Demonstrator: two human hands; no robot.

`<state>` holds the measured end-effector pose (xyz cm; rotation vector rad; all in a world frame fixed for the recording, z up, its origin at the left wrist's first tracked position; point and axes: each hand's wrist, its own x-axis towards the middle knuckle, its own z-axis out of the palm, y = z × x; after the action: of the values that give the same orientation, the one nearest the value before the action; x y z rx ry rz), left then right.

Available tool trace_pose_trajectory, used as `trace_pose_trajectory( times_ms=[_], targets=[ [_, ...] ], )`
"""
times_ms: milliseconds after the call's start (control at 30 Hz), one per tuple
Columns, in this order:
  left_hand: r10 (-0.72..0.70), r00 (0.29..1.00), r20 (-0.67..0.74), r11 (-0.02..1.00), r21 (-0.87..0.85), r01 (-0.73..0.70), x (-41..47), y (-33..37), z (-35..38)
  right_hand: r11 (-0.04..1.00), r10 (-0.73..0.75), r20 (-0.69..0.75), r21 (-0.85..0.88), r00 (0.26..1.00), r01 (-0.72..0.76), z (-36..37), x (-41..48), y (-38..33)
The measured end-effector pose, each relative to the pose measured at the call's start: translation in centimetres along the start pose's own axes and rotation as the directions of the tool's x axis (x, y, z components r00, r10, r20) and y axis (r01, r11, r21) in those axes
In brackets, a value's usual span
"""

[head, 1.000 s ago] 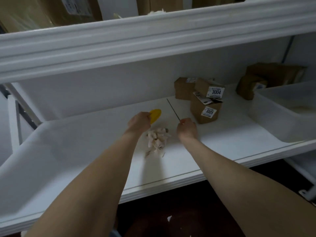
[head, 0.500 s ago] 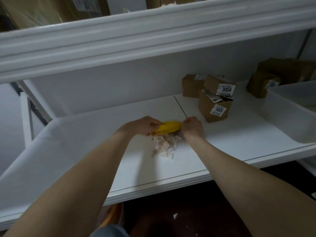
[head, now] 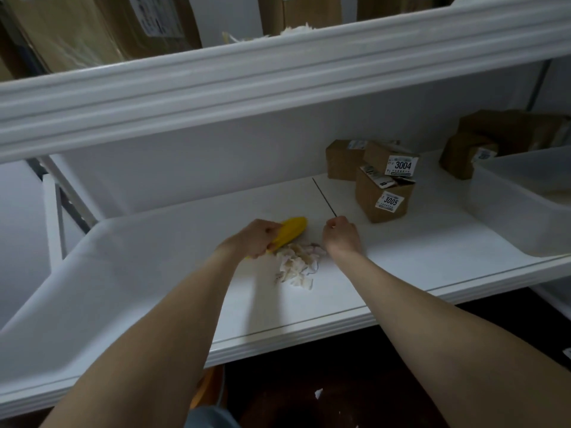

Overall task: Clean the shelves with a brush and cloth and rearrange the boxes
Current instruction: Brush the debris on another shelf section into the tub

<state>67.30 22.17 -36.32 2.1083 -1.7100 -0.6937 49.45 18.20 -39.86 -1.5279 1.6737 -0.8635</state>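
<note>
I see my left hand [head: 261, 239] gripping the yellow brush [head: 293, 230] on the shelf [head: 154, 273]. Pale scraps [head: 298, 264] lie piled between my hands. My right hand [head: 341, 236] is curled, and I cannot tell if it holds anything. Beyond it, the labelled boxes [head: 383, 196] look jumbled, so I judge them not yet rearranged.
</note>
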Motion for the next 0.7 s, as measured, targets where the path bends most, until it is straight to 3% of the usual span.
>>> trace_pose_trajectory(
  times_ms=[67,133,200,267,400,500,700],
  targets=[
    [0.061,0.997,-0.037,0.998,-0.026,-0.062,0.5,0.5,-0.9,1.000,-0.029,-0.002,0.010,1.000,0.029,0.5,0.1,-0.5],
    [0.045,0.973,-0.226,0.996,-0.065,-0.061,1.5,0.2,-1.3,0.999,-0.039,-0.013,0.021,0.999,0.039,1.0,0.5,-1.1],
    [-0.063,0.937,-0.344,0.998,-0.029,0.057,2.9,-0.5,-1.5,0.998,-0.063,-0.020,0.012,0.998,0.063,1.5,1.1,-1.6],
    [-0.181,0.911,-0.371,0.977,0.039,0.210,4.0,-1.3,-1.9,0.996,-0.093,-0.017,-0.011,0.996,0.092,1.9,1.7,-1.9],
    [-0.252,0.904,-0.345,0.943,0.123,0.310,6.9,-2.4,-2.7,0.993,-0.118,-0.026,-0.034,0.993,0.117,2.7,3.2,-2.0],
    [-0.298,0.913,-0.279,0.947,0.037,0.320,8.5,-2.3,-2.4,0.992,-0.116,-0.025,-0.048,0.993,0.114,2.8,4.2,-1.5],
    [-0.085,0.994,-0.066,0.993,0.072,0.090,8.7,0.3,-1.5,0.993,-0.100,-0.026,-0.058,0.995,0.098,2.8,5.1,-0.7]
  ],
)
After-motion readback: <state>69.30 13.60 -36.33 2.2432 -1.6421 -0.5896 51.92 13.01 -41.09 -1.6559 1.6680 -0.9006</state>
